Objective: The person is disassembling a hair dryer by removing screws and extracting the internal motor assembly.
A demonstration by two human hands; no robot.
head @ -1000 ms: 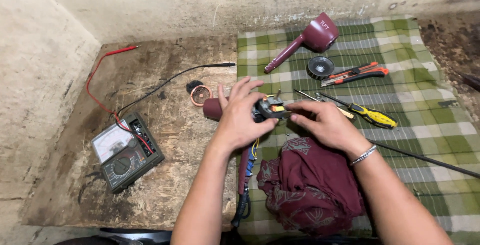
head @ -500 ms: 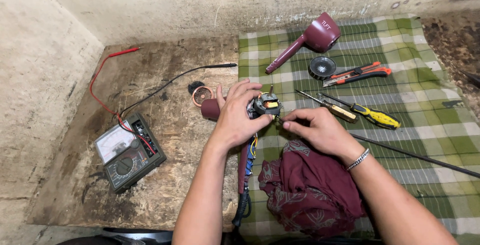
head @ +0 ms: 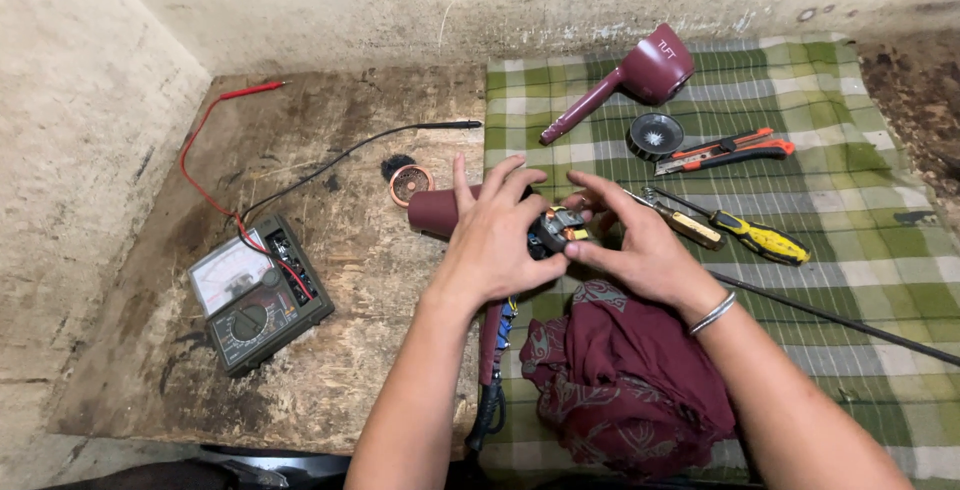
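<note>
My left hand (head: 497,237) grips a small dark motor part (head: 553,232) with coloured wires, which sticks out of a maroon barrel (head: 432,210) lying on its side. My right hand (head: 640,245) pinches the same part from the right with thumb and fingers. Both hands meet at the left edge of a green checked cloth (head: 850,250). A handle and cable (head: 492,370) hang down below my left hand.
An analog multimeter (head: 255,293) with red and black probe leads lies left on the wooden board. On the cloth lie a maroon shell half (head: 630,80), a black round grille (head: 655,136), a cutter (head: 735,150), two screwdrivers (head: 740,232) and a maroon rag (head: 625,380). A small ring (head: 410,185) sits by the barrel.
Both hands have turned the small part slightly; my right fingers have opened and shifted up around it. The other things have not moved.
</note>
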